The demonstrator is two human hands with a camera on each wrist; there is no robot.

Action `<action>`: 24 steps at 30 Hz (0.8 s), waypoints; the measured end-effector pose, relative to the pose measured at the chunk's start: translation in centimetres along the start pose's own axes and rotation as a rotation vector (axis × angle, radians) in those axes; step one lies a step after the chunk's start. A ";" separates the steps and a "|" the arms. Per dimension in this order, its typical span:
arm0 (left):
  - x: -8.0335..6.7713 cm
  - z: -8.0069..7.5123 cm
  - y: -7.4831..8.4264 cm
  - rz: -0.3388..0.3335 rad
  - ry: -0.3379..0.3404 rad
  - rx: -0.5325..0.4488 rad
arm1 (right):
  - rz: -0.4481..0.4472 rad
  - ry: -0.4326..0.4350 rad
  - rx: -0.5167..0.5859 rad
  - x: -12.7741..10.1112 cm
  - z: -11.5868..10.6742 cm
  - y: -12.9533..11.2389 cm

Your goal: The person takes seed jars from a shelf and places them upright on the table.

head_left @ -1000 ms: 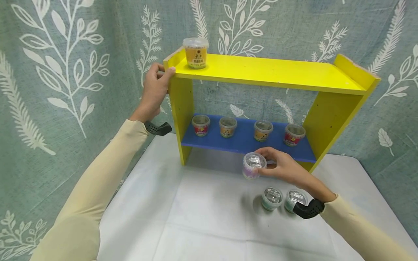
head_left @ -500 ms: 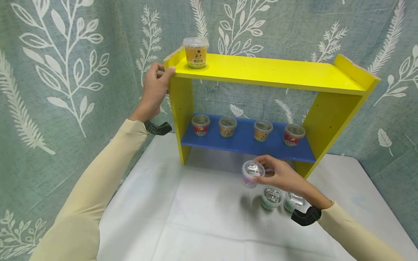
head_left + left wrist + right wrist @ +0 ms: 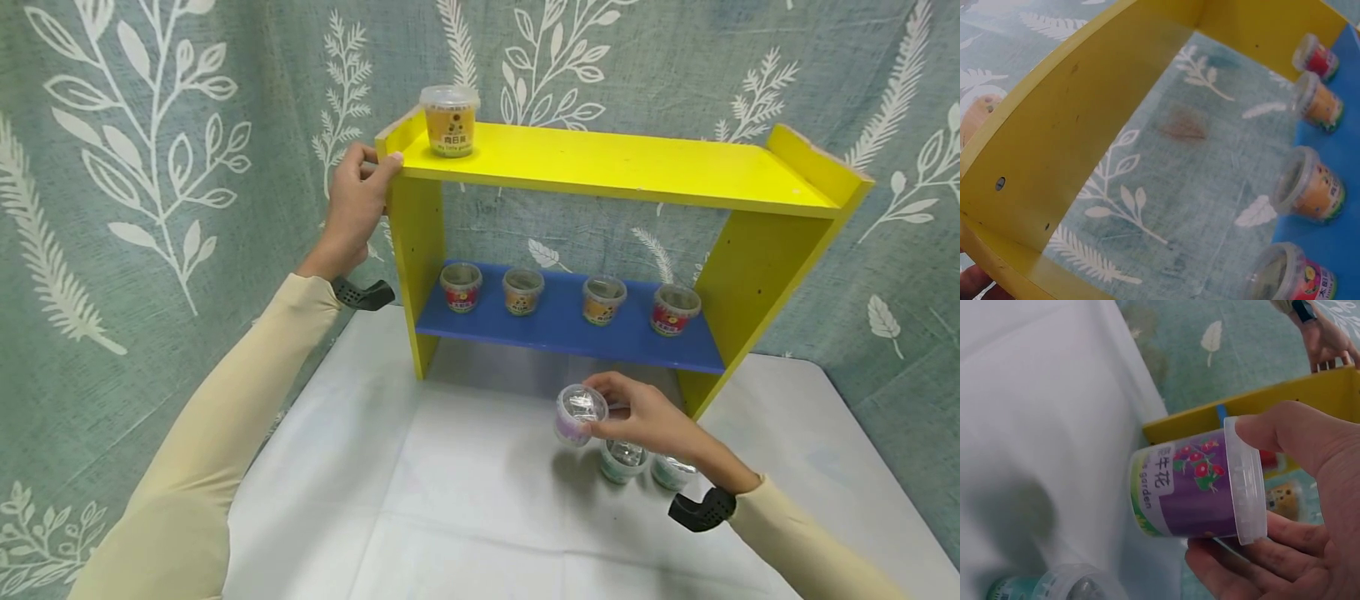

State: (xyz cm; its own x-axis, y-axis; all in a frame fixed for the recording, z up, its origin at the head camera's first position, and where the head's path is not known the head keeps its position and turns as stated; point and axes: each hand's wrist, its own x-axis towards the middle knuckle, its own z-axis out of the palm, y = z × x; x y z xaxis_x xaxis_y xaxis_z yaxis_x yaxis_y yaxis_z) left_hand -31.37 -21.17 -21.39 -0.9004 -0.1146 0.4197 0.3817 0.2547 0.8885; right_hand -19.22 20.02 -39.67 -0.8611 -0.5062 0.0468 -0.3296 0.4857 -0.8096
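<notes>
My left hand grips the upper left corner of a yellow shelf unit, thumb on its front edge. In my right hand, between thumb and fingers, I hold a small plastic cup with a purple flower label and a clear lid. It is over the white table, in front of the blue shelf board. Just below and right of it, two cups with green labels stand on the table, one green cup nearer and the other partly hidden by my hand.
A row of several cups stands on the blue board, with a red-labelled cup at its left end. An orange-labelled cup stands on the yellow top, close to my left hand. Leaf-patterned cloth hangs behind the white table.
My right hand has lowered the purple cup from near the blue board's front edge toward the table, now closer to the green cups. The left hand has stayed put on the shelf corner.
</notes>
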 end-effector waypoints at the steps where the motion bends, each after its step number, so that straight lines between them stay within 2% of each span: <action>1: 0.0 0.0 0.0 0.001 0.000 0.002 | 0.001 -0.006 -0.005 0.0 0.1 0.1; 6: 0.0 0.0 -0.1 0.008 -0.001 0.001 | -0.004 -0.037 -0.053 -0.1 0.4 0.5; 16: -0.1 0.0 0.0 0.010 0.000 -0.002 | -0.011 -0.016 -0.140 -0.2 1.2 1.2; 24: 0.0 0.1 0.0 -0.006 0.004 -0.005 | -0.071 -0.019 -0.210 -0.4 1.9 2.0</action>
State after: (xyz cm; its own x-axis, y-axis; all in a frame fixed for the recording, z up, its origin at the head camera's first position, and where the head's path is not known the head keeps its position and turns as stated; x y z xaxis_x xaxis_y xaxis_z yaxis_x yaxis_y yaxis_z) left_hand -31.42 -21.14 -21.43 -0.9019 -0.1199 0.4149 0.3772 0.2494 0.8919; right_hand -18.77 19.84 -42.40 -0.8263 -0.5565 0.0866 -0.4638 0.5852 -0.6651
